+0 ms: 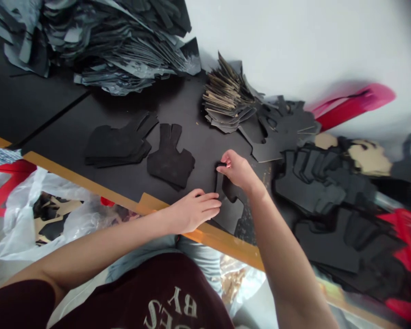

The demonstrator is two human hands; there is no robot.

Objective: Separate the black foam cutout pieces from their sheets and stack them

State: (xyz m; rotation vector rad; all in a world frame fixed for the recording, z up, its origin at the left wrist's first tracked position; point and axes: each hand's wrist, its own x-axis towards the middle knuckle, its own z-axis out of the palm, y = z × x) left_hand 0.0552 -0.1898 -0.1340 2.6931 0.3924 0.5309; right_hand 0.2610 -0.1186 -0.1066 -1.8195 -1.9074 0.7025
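A black cut-out sheet piece point(229, 211) with narrow finger-like tabs lies at the table's front edge, between my hands. My right hand point(237, 170) pinches its upper tab between thumb and fingers. My left hand point(194, 211) comes in from the left, its fingertips gripping the piece's left side. To the left lie a stack of similar black pieces point(118, 144) and a single-looking piece point(170, 157). The dark tabletop point(188, 114) lies under them all.
A tan-edged stack point(228, 93) and a black heap point(281, 130) lie beyond my hands. More black pieces point(329, 210) spread right. A grey-black heap point(116, 45) sits far left. Below the orange table edge point(82, 180), a plastic bag point(44, 224) holds pieces.
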